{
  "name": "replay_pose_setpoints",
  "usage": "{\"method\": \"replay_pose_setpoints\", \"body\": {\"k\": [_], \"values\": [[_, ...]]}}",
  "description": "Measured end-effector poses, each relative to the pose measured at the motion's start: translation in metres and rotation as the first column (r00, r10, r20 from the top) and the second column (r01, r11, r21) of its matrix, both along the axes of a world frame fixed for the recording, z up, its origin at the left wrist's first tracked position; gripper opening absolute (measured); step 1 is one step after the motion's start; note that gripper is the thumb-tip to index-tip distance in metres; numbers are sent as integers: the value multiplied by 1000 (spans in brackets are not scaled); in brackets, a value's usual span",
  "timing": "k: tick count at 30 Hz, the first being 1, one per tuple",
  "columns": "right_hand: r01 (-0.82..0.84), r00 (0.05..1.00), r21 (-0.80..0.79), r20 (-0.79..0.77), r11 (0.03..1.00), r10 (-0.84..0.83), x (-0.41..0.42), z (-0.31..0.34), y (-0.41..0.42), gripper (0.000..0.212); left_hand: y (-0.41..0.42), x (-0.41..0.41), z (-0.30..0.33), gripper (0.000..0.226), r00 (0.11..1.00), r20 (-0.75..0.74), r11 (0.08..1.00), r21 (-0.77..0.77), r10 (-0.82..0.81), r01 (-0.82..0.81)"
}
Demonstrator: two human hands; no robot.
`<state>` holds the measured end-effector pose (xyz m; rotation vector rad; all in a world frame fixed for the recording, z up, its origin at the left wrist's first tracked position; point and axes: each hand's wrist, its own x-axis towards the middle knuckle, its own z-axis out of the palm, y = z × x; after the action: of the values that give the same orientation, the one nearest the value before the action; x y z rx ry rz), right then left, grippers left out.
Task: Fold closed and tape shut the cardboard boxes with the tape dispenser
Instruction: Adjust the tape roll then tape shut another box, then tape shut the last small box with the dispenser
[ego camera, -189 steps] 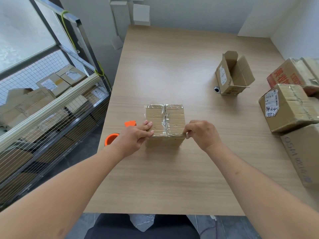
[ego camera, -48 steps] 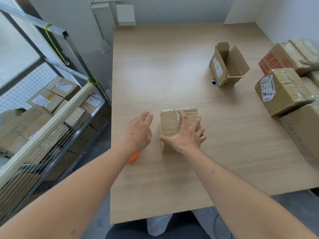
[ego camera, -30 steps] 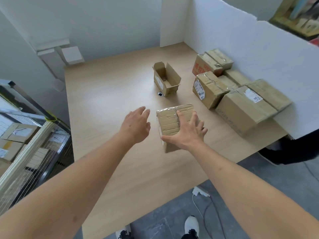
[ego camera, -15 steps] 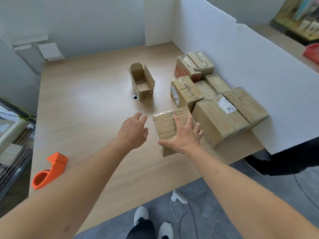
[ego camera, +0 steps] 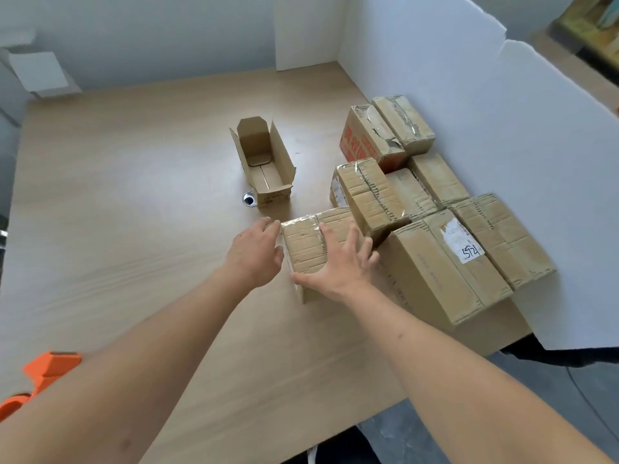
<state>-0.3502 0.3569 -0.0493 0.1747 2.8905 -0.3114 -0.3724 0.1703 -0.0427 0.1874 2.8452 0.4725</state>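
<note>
Taped box [ego camera: 306, 244] sits on table [ego camera: 134, 229], just left of a cluster of sealed boxes [ego camera: 435, 229] along the white wall. R hand [ego camera: 338, 262] lies flat on box top, fingers spread and straight, thumb at near edge; nothing gripped. L hand [ego camera: 256, 252] at box's left side, fingers relaxed, fingertips at its far-left corner; contact can't be told. Open box [ego camera: 263, 162] stands farther back, flaps up, w/ small round object [ego camera: 249, 198] beside it. Orange dispenser [ego camera: 40, 373] at near-left table edge, partly hidden by L forearm.
</note>
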Motion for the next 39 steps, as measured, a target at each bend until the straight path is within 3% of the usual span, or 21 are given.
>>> {"method": "replay_pose_setpoints", "body": {"k": [10,19,22,26,29,32,39], "values": [[-23,999,31,-22,999,23,-86,-42,-9,119,-20,-66,-40,62,989,63,991,29,132,-134],[-83,991,18,-105,996,84,-105,-70,-1,116,-10,-116,-54,67,957,23,956,32,290,-291],[-86,991,2,-103,996,85,-106,-70,0,116,-1,-132,-58,70,938,94,942,-3,333,-335],[-59,992,-26,-112,998,56,-111,-68,-3,104,5,-149,-71,61,883,236,898,75,407,-434],[-33,991,-50,-134,998,26,-117,-66,-4,91,2,-157,-77,46,903,180,906,98,391,-412],[-32,983,-39,-180,999,24,-119,-62,-8,79,-11,-157,-77,23,899,150,909,7,411,-416],[-187,943,-75,-294,980,157,-111,-44,-66,56,-70,-115,-67,26,870,148,882,-91,470,-462]]}}
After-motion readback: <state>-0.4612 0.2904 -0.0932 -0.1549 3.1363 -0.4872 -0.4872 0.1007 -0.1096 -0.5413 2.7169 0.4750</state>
